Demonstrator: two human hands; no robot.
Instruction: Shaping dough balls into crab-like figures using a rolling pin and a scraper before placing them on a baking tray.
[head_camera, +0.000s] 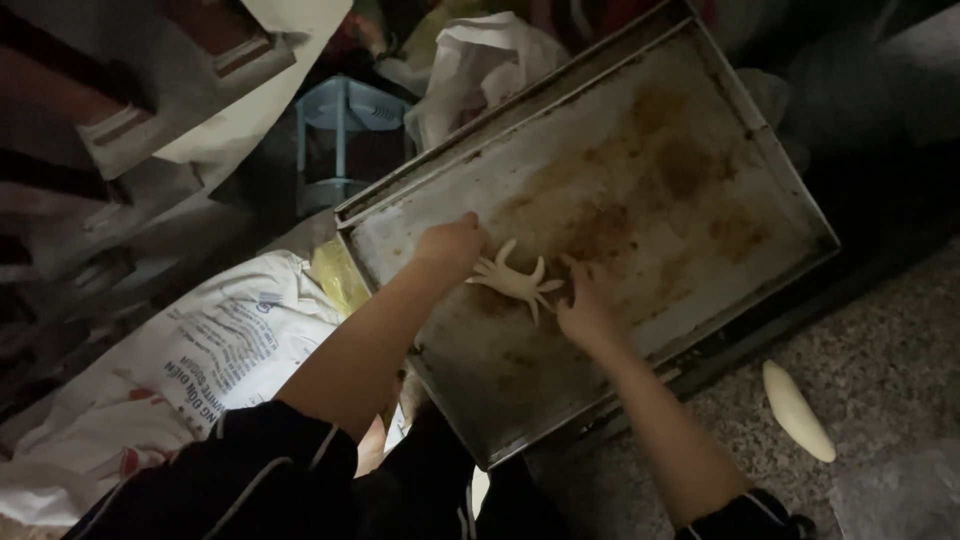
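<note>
A pale piece of dough shaped like a small crab (515, 279), with thin legs spread out, lies on a large stained metal baking tray (700, 190). My left hand (450, 243) rests on the tray at the dough's left side, fingers curled and touching its legs. At the dough's right side my right hand (588, 305) presses its fingertips on the legs. Neither hand lifts the shape off the tray.
An oblong roll of pale dough (797, 410) lies on the speckled stone counter at the right. A white printed sack (215, 350) sits at the left, a crumpled white plastic bag (470, 65) and a pale blue plastic stool (340, 140) behind the tray.
</note>
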